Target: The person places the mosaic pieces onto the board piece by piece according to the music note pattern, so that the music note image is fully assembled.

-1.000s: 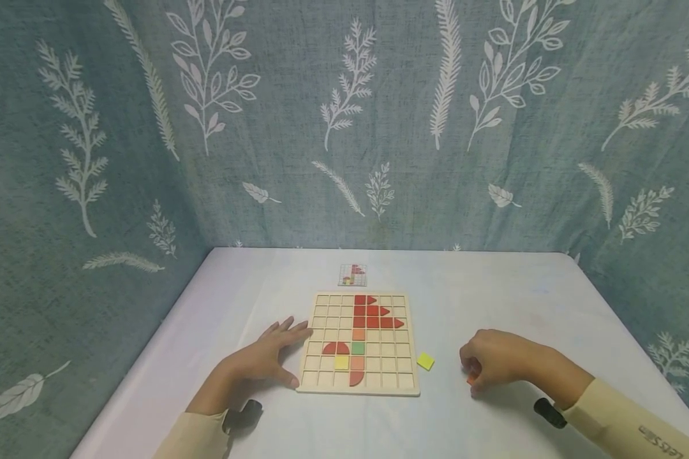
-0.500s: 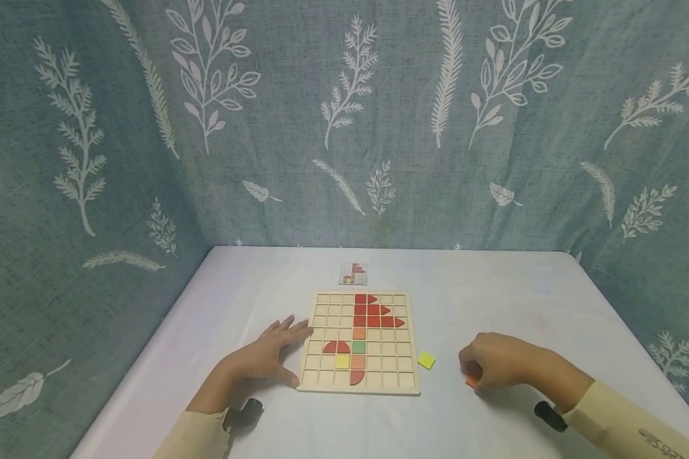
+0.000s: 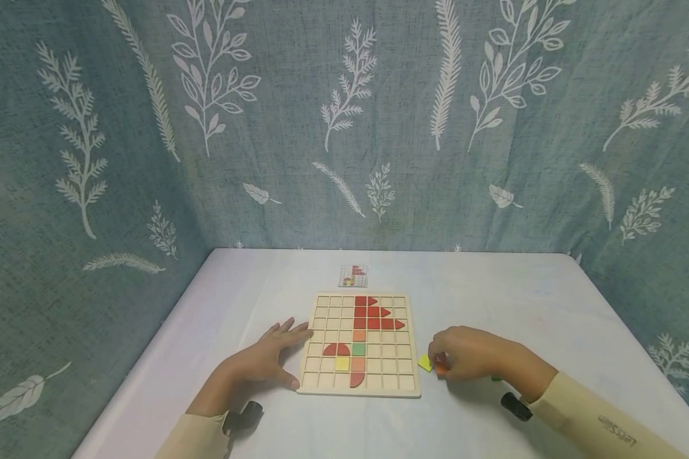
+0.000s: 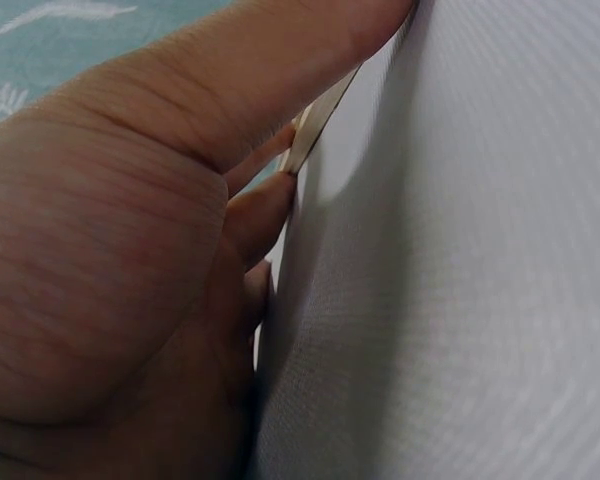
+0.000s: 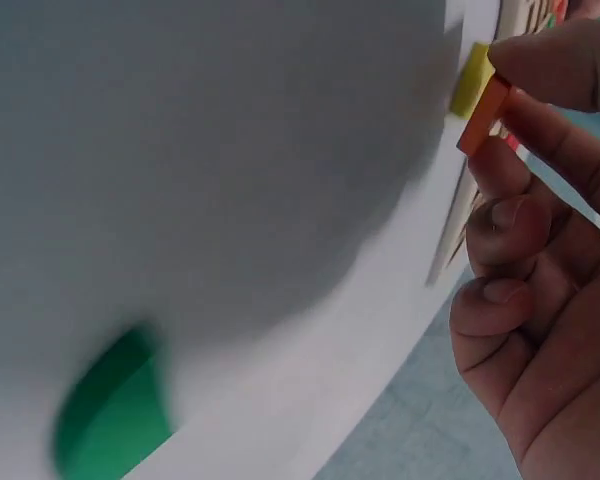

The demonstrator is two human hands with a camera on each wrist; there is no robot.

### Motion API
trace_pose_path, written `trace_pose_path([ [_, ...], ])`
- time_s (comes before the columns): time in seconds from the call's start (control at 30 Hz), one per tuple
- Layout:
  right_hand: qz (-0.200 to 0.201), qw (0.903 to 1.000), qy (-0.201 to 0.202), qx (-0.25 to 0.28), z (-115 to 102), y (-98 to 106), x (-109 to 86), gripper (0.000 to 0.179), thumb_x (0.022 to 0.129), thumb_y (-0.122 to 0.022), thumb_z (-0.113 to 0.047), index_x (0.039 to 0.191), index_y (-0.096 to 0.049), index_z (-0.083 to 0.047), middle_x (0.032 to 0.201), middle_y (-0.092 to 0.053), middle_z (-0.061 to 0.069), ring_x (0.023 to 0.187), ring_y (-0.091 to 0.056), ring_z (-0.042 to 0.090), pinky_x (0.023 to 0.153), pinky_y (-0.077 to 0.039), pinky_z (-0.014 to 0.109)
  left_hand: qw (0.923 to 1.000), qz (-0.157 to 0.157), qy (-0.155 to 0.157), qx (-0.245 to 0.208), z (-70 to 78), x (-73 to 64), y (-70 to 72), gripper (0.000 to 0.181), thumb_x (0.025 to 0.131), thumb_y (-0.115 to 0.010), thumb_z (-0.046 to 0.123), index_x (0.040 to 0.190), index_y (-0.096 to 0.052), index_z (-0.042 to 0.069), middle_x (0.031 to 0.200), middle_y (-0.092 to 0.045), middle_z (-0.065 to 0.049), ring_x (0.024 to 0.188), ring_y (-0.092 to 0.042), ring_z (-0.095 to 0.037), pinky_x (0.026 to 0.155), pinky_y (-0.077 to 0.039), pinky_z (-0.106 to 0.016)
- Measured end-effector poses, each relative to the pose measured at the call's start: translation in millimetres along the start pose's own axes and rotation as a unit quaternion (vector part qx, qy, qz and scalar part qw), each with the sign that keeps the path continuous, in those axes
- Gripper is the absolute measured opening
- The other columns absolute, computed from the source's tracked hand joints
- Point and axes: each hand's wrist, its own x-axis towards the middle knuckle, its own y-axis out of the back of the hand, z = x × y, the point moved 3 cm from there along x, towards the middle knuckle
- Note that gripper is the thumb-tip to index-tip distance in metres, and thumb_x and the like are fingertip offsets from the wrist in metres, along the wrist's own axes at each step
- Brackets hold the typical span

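In the head view my left hand point(image 3: 266, 359) lies with spread fingers beside the wooden grid board point(image 3: 389, 349). Its fingertips and thumb touch the board's left edge. Off the right side, my right hand point(image 3: 469, 354) pinches a small orange tile point(image 5: 485, 115) between thumb and fingers, above the table. A yellow square tile point(image 3: 425, 363) lies on the table between that hand and the board. Set into the grid are several red tiles point(image 3: 373, 323), a red half-round shape point(image 3: 336, 349), a yellow square point(image 3: 342, 364), a green square point(image 3: 358, 349) and orange squares point(image 3: 358, 335).
Behind the board lies a small pattern card point(image 3: 353, 276). A green piece with a curved edge point(image 5: 120, 410) sits on the white table point(image 3: 494, 287), mostly hidden under my right forearm in the head view. Patterned fabric point(image 3: 402, 191) encloses the back and sides.
My right hand has picked up the orange tile and carried it left, close to the yellow tile. A bit of the green piece now shows beneath the right wrist. My left hand stays put.
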Motion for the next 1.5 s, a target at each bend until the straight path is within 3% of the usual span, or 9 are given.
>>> trace_pose_path([
  [0.13, 0.009, 0.9997, 0.016, -0.016, -10.2, 1.3, 17.5, 0.018, 0.076, -0.075, -0.013, 0.079, -0.063, -0.025, 0.072, -0.051, -0.016, 0.067, -0.048, 0.005, 0.065, -0.044, 0.026, 1.0, 0.001, -0.001, -0.006, 1.6, -0.5, -0.1, 0.11, 0.055, -0.085, 0.055, 0.151, -0.039, 0.023, 0.159, -0.026, -0.003, 0.148, -0.003, -0.031, 0.116, 0.0, -0.055],
  [0.47, -0.011, 0.9998, -0.006, -0.015, -45.3, 4.9, 69.4, 0.009, 0.084, -0.074, -0.023, 0.092, -0.071, -0.025, 0.077, -0.055, -0.017, 0.072, -0.051, 0.007, 0.068, -0.048, 0.027, 0.9999, 0.002, 0.008, -0.014, 3.2, -2.0, -1.2, 0.11, 0.056, -0.085, 0.055, 0.15, -0.039, 0.025, 0.159, -0.025, -0.001, 0.148, -0.002, -0.03, 0.117, 0.0, -0.054],
  [0.7, -0.005, 0.9993, 0.033, -0.016, -71.6, 9.2, 104.8, 0.007, 0.086, -0.073, -0.024, 0.091, -0.069, -0.027, 0.081, -0.057, -0.017, 0.075, -0.053, 0.005, 0.07, -0.049, 0.024, 0.9999, 0.002, 0.005, -0.009, 3.0, -2.2, -1.6, 0.11, 0.056, -0.084, 0.057, 0.151, -0.039, 0.026, 0.159, -0.025, -0.001, 0.148, -0.003, -0.03, 0.117, 0.0, -0.054],
  [0.9, -0.008, 0.9987, 0.047, -0.019, -92.4, -1.0, 131.5, 0.014, 0.08, -0.076, -0.021, 0.09, -0.066, -0.026, 0.078, -0.056, -0.017, 0.073, -0.053, 0.004, 0.067, -0.048, 0.021, 0.9999, 0.003, -0.015, -0.005, 2.2, -2.5, 1.2, 0.111, 0.056, -0.082, 0.06, 0.151, -0.038, 0.024, 0.159, -0.025, -0.004, 0.148, -0.002, -0.033, 0.116, 0.001, -0.055],
  [1.17, -0.023, 0.9948, 0.071, -0.07, -115.8, -16.6, 151.2, 0.01, 0.089, -0.068, -0.027, 0.099, -0.069, -0.024, 0.081, -0.057, -0.016, 0.078, -0.055, 0.004, 0.079, -0.051, 0.026, 0.9995, 0.001, -0.032, 0.002, -2.5, -1.3, 1.3, 0.111, 0.058, -0.08, 0.062, 0.152, -0.037, 0.023, 0.159, -0.024, -0.005, 0.147, -0.002, -0.033, 0.116, 0.001, -0.056],
  [1.37, -0.026, 0.9946, 0.064, -0.077, -121.8, -21.8, 158.6, 0.018, 0.092, -0.067, -0.03, 0.107, -0.07, -0.023, 0.089, -0.063, -0.015, 0.087, -0.06, 0.004, 0.084, -0.052, 0.028, 0.9992, -0.002, -0.04, 0.002, -3.2, -2.1, 2.5, 0.11, 0.059, -0.079, 0.062, 0.152, -0.037, 0.02, 0.159, -0.024, -0.006, 0.147, -0.002, -0.034, 0.116, 0.002, -0.057],
  [1.5, -0.03, 0.9957, 0.049, -0.072, -123.7, -22.6, 159.3, 0.015, 0.092, -0.067, -0.03, 0.105, -0.071, -0.023, 0.091, -0.064, -0.014, 0.088, -0.06, 0.006, 0.085, -0.052, 0.029, 0.999, -0.003, -0.044, 0.005, -2.9, -1.9, 2.8, 0.11, 0.059, -0.079, 0.062, 0.151, -0.037, 0.02, 0.159, -0.024, -0.006, 0.147, -0.002, -0.035, 0.116, 0.002, -0.057],
])
